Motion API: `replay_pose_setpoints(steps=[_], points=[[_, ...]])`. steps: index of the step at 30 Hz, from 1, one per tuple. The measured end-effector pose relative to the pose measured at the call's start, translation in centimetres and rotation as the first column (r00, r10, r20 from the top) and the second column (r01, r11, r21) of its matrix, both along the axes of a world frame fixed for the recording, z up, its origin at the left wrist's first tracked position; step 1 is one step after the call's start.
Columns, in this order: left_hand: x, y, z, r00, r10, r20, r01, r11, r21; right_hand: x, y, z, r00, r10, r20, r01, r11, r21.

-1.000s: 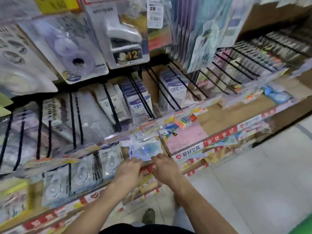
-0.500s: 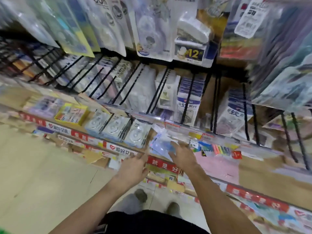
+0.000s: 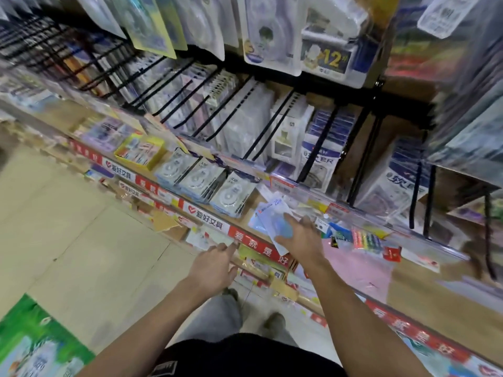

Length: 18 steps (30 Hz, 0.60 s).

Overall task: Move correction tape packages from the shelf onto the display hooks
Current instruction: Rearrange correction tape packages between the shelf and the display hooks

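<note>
Operator: Status of hands?

Technician: Right hand [image 3: 298, 240] rests on the correction tape packages [image 3: 272, 217], fingers spread over the blue blister; whether the thumb is under the card cannot be told. Left hand [image 3: 215, 268] is relaxed, fingertips [image 3: 231, 245] touching the red shelf-edge label strip [image 3: 253, 244], holding nothing.

Operator: Location of the stock?

Technician: Flat on the shelf [image 3: 351, 268], directly under the right fingers, beyond the label strip. Black display hooks [image 3: 261, 129] project above and beyond the fingertips.

Operator: Handling?

Technician: Judged light; thin card flexes, clear film likely slippery, loose packages may fan apart. Recommended grip: pinch the card edge beside the blister, leaving the hang-hole end clear for the hook.
</note>
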<state>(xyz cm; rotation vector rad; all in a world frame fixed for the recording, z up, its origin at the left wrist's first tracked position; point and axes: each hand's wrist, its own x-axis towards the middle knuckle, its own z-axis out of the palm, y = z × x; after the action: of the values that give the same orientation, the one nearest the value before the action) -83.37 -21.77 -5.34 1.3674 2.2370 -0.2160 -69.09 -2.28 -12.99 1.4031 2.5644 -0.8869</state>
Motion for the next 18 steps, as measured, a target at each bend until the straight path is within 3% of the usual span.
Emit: replay_pose_setpoints(steps=[4,6,11,18], points=[[1.0,1.9,-0.8,0.996,0.051,0.073,-0.056,0.996,0.066,2.1,-0.6,0.7,0.930,-0.214,-0.298,0.092,0.923,-0.374],[1.6,3.1,-1.6,0.990,0.092,0.105,-0.099,0.992,0.072,3.6,-1.2,1.2,0.873,-0.311,-0.375,0.120,0.883,-0.453],[3.4,6.8,-4.9,0.932,0.321,0.167,-0.349,0.921,0.176,7.7,-2.2,2.3,0.762,-0.466,-0.451,0.214,0.837,-0.503],[6.4,12.2,-6.7,0.843,0.525,0.117,-0.536,0.806,0.250,11.0,-3.0,4.0,0.638,-0.587,-0.499,0.361,0.800,-0.480]])
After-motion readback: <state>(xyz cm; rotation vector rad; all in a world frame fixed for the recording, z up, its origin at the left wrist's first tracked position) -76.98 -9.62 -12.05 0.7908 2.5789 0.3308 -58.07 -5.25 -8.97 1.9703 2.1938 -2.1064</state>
